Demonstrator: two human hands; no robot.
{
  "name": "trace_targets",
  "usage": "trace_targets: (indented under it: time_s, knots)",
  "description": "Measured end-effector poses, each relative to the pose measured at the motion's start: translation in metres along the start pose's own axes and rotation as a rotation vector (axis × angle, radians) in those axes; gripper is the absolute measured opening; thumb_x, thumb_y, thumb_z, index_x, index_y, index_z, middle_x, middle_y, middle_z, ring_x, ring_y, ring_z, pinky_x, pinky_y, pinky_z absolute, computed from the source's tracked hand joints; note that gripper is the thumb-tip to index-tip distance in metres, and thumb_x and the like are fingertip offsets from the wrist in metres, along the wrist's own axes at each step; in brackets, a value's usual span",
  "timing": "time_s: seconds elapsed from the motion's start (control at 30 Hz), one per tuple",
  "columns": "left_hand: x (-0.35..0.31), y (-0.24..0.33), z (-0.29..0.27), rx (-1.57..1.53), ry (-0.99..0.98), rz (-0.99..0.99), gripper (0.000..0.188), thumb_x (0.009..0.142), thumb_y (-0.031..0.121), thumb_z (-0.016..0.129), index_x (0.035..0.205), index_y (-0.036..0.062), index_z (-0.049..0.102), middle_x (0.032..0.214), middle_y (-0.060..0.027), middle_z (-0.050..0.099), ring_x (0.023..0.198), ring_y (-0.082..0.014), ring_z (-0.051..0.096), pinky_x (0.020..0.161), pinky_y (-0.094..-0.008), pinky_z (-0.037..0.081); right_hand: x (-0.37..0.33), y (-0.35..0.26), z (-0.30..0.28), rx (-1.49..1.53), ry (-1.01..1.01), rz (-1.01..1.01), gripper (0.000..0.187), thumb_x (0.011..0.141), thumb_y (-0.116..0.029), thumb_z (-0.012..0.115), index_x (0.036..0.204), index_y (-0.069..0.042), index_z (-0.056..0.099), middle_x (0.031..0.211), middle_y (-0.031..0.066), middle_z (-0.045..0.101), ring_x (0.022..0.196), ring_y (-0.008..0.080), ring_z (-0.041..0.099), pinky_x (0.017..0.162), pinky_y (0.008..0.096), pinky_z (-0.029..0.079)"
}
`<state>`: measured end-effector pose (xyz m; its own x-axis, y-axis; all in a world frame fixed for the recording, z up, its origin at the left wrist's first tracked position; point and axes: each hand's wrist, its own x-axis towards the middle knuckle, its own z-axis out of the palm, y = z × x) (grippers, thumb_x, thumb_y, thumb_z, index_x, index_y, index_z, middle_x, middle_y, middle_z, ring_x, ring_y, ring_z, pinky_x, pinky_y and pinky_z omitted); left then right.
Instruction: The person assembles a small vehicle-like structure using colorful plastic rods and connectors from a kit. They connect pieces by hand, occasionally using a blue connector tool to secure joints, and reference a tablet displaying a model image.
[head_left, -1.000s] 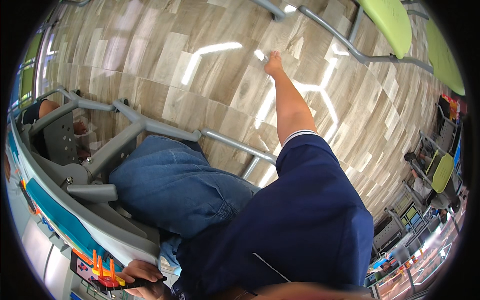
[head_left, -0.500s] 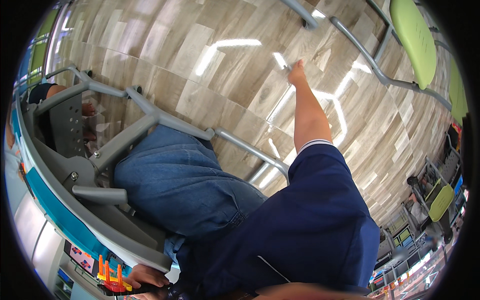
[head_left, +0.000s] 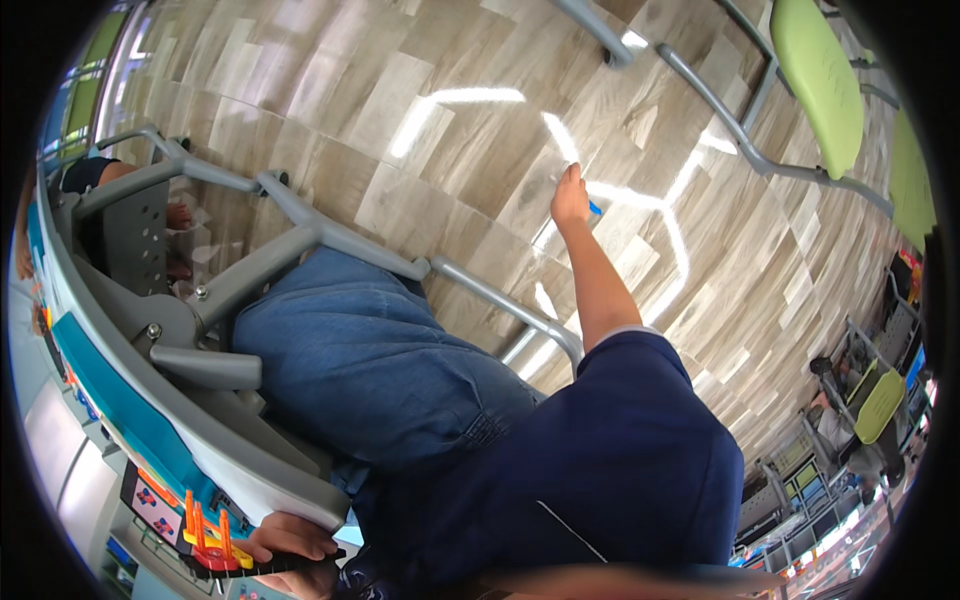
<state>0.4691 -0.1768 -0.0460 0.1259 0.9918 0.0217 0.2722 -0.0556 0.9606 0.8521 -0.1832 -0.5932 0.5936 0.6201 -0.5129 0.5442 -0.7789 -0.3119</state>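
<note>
My right arm reaches down to the wood-patterned floor (head_left: 480, 180), and my right hand (head_left: 570, 196) hangs just above it with the fingers closed. A small blue piece (head_left: 595, 209) sticks out beside the palm; its full shape is hidden. At the lower left, by the desk edge, my left hand (head_left: 292, 545) is closed on a black plate (head_left: 225, 572). On that plate stand a yellow piece (head_left: 238, 556), a red piece (head_left: 214, 560) and orange upright pegs (head_left: 197, 518). My left hand's fingertips are partly hidden.
A grey-edged desk (head_left: 230, 450) with a teal tray (head_left: 120, 400) curves along the left. Its grey metal leg frame (head_left: 315, 232) stands near my jeans. Green chairs (head_left: 820, 85) are at the upper right, and another person's legs (head_left: 95, 176) show at the far left.
My right hand has drawn back from the floor, lower and slightly left in view, and a blue piece now shows in it. My left hand keeps hold of the black plate.
</note>
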Motion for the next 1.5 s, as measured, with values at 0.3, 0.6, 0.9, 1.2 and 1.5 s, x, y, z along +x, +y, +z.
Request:
trace_targets:
  time_s: [0.3, 0.6, 0.9, 1.2, 1.5]
  knots:
    - [0.01, 0.001, 0.023, -0.186, 0.125, -0.028, 0.036, 0.108, 0.038, 0.05, 0.118, 0.0068, 0.036, 0.065, -0.0071, 0.049, 0.047, -0.0154, 0.048, 0.043, -0.0272, 0.045, -0.045, -0.051, -0.058, 0.348, 0.296, -0.157, 0.068, 0.081, 0.015, 0.05, 0.147, 0.002, 0.043, 0.145, 0.0243, 0.045, 0.132, 0.0442, 0.049, 0.111, 0.0445, 0.043]
    - [-0.009, -0.017, 0.001, -0.242, 0.062, 0.195, 0.029, 0.112, 0.029, 0.04, 0.13, 0.0071, 0.036, 0.076, -0.014, 0.058, 0.053, -0.0174, 0.054, 0.049, -0.0279, 0.049, -0.105, -0.173, -0.206, 0.478, 0.632, -0.736, 0.055, 0.093, 0.003, 0.055, 0.147, 0.001, 0.047, 0.143, 0.0246, 0.05, 0.137, 0.0418, 0.044, 0.117, 0.0456, 0.033]
    - [-0.017, 0.0, -0.14, -0.115, 0.385, 0.404, 0.027, 0.111, 0.018, 0.043, 0.131, -0.0011, 0.04, 0.089, -0.0106, 0.063, 0.072, -0.0107, 0.06, 0.065, -0.0242, 0.049, -0.291, -0.402, -0.334, 0.524, 0.647, -1.562, 0.051, 0.094, 0.01, 0.057, 0.143, -0.001, 0.055, 0.132, 0.017, 0.06, 0.096, 0.0209, 0.063, 0.09, 0.033, 0.05]
    - [0.073, -0.046, -0.309, -0.155, 0.85, 0.394, 0.033, 0.108, 0.031, 0.058, 0.121, 0.0012, 0.051, 0.088, -0.009, 0.071, 0.072, -0.0093, 0.065, 0.063, -0.0236, 0.051, -0.408, -0.599, -0.264, -0.005, 0.343, -2.22, 0.069, 0.078, 0.015, 0.056, 0.143, -0.01, 0.055, 0.142, 0.015, 0.055, 0.126, 0.0376, 0.057, 0.105, 0.0418, 0.049]
    - [0.099, -0.101, -0.326, -0.397, 0.704, 0.374, 0.03, 0.106, 0.027, 0.06, 0.123, 0.0027, 0.054, 0.082, -0.0078, 0.071, 0.066, -0.0083, 0.064, 0.059, -0.0224, 0.051, -0.421, -0.747, -0.18, -0.153, 0.068, -2.016, 0.048, 0.083, 0.001, 0.055, 0.129, -0.006, 0.066, 0.12, 0.0206, 0.068, 0.113, 0.039, 0.063, 0.099, 0.044, 0.05]
